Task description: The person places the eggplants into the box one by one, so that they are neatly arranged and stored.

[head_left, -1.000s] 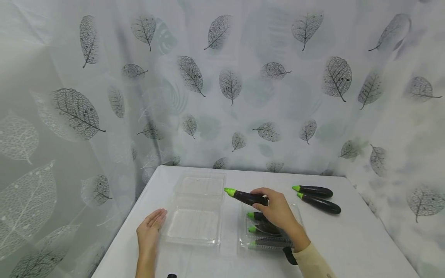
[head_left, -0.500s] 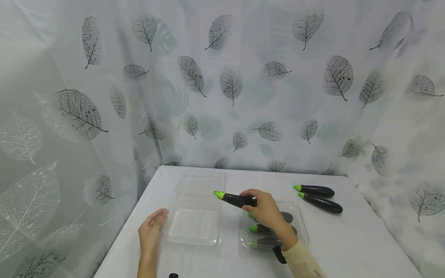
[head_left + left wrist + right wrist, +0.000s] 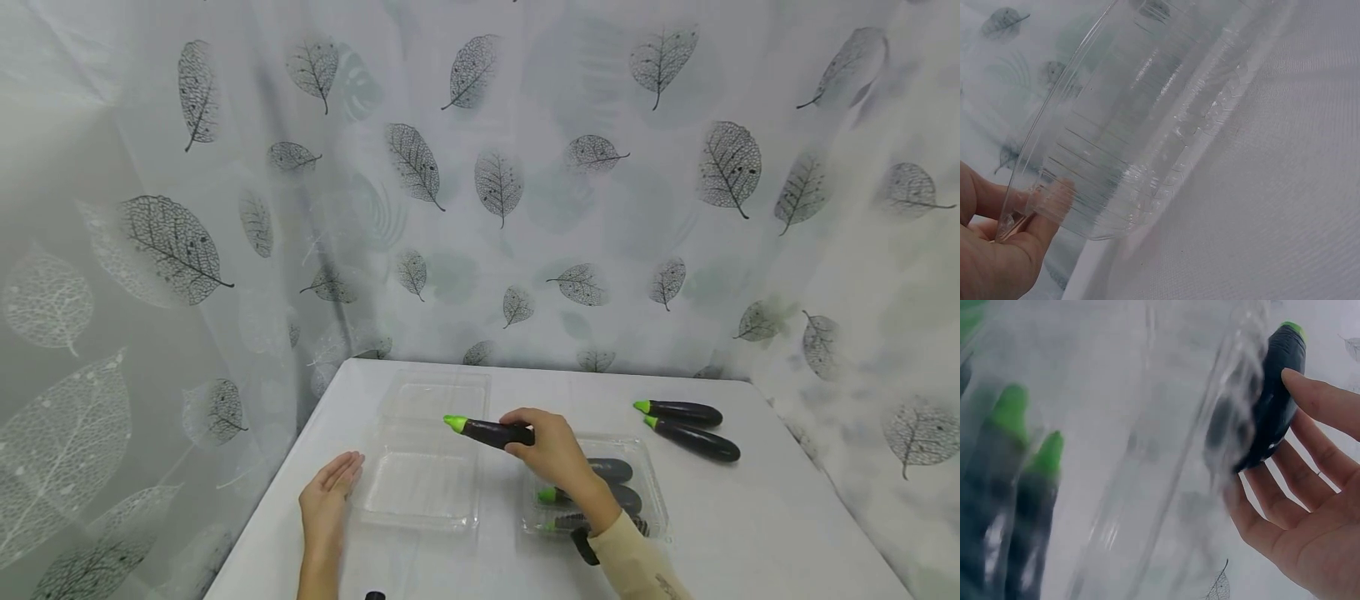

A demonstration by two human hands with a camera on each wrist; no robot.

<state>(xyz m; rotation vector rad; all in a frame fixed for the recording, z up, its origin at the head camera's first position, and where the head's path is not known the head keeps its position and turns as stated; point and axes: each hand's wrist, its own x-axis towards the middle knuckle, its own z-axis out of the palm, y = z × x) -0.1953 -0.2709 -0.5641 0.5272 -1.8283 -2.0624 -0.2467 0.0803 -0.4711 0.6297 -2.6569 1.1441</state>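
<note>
My right hand [image 3: 553, 450] grips the blunt end of a dark eggplant [image 3: 489, 432], its green tip pointing left, in the air between two clear plastic boxes. In the right wrist view the thumb and fingers of the right hand [image 3: 1316, 506] hold the eggplant [image 3: 1280, 394], partly seen through blurred clear plastic. My left hand [image 3: 324, 498] lies with extended fingers along the left side of an unfolded clear clamshell box [image 3: 420, 523]. Fingers of the left hand [image 3: 1004, 256] show through the box's ribbed wall [image 3: 1097, 162]; how firmly they touch it I cannot tell.
A second clear box [image 3: 654, 479] with several eggplants [image 3: 613, 470] in it stands under my right forearm. Two loose eggplants [image 3: 693, 439] lie at the back right of the white table [image 3: 780, 517]. A small black object [image 3: 375, 595] shows at the front edge. A leaf-print curtain [image 3: 555, 200] surrounds the table.
My right hand has carried the eggplant leftward, away from above the filled box and toward the unfolded one. More of the filled box's contents show. My left hand has stayed in place.
</note>
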